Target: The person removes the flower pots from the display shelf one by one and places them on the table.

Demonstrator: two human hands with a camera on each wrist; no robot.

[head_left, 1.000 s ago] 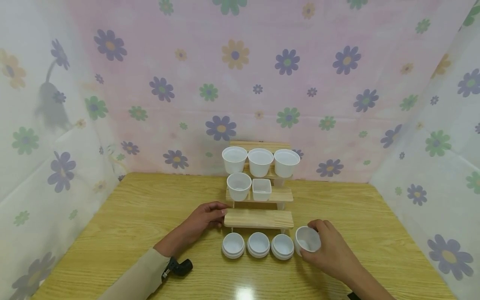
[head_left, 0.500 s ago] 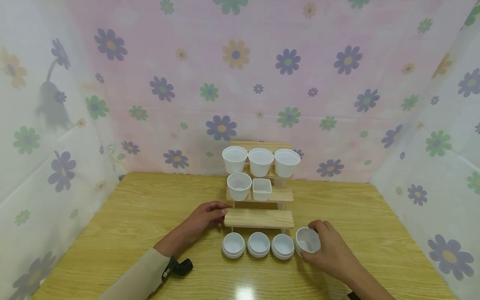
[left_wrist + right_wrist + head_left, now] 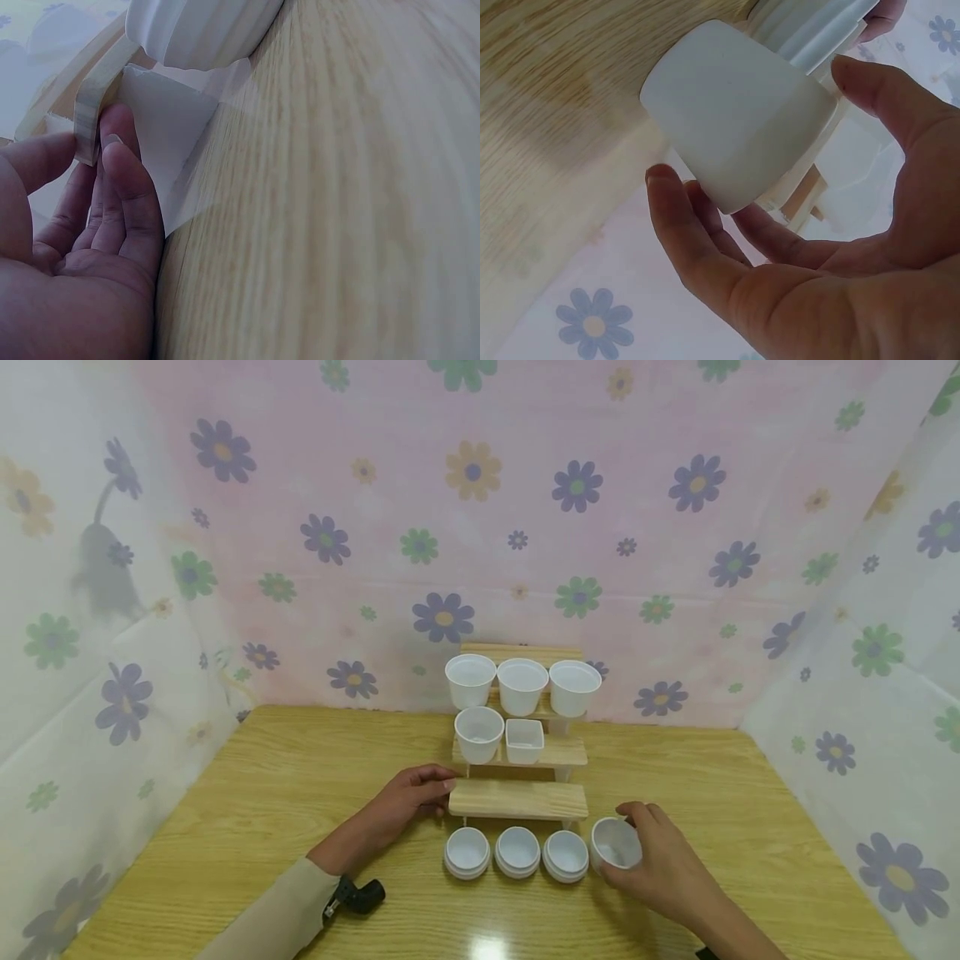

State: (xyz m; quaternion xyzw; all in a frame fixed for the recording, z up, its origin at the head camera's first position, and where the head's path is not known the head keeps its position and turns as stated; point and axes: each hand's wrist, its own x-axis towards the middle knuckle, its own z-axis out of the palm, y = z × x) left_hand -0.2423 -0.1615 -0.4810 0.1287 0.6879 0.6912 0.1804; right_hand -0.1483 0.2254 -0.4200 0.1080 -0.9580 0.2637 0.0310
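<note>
A wooden tiered display stand stands mid-table. My left hand pinches the left end of its lowest board; in the left wrist view, the thumb and fingers lie on either side of the board's end. My right hand holds a round white cup by its rim, with thumb and fingers spread around it. This cup is upright at the right end of a row of round white pots in front of the stand.
Three round white cups line the upper tier. A round cup and a square white cup sit on the tier below. Flower-printed cloth encloses the wooden table at the back and sides.
</note>
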